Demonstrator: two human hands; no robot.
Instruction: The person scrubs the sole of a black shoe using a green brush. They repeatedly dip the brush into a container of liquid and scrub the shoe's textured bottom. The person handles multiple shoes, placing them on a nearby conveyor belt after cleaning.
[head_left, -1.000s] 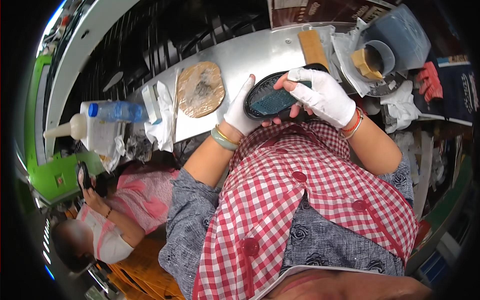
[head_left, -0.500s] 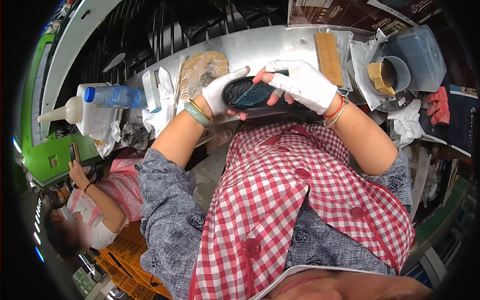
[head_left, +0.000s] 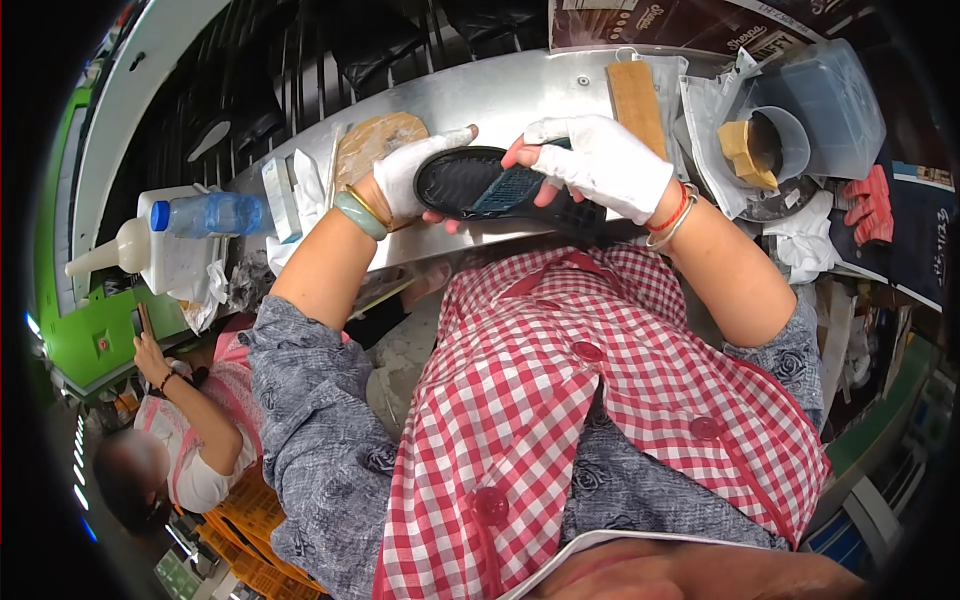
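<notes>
A black shoe sole point(head_left: 480, 183) with a teal patch is held between both my hands above the metal bench point(head_left: 500, 95). My left hand point(head_left: 418, 175), in a white glove, grips its left end. My right hand point(head_left: 600, 165), also gloved, grips its right part with bare fingertips on the teal area. A green bangle sits on my left wrist, red and silver bracelets on my right.
A tan oval pad point(head_left: 380, 140) lies left of the sole, a wooden block point(head_left: 638, 95) to the right. A cup with a yellow sponge point(head_left: 760, 145) and a clear tub point(head_left: 830, 100) stand far right. A blue-capped bottle point(head_left: 210, 213) stands left. Another person point(head_left: 190, 430) sits lower left.
Both hands have carried the sole leftward and turned it, so its dark ribbed side now shows more; the view has shifted with my head.
</notes>
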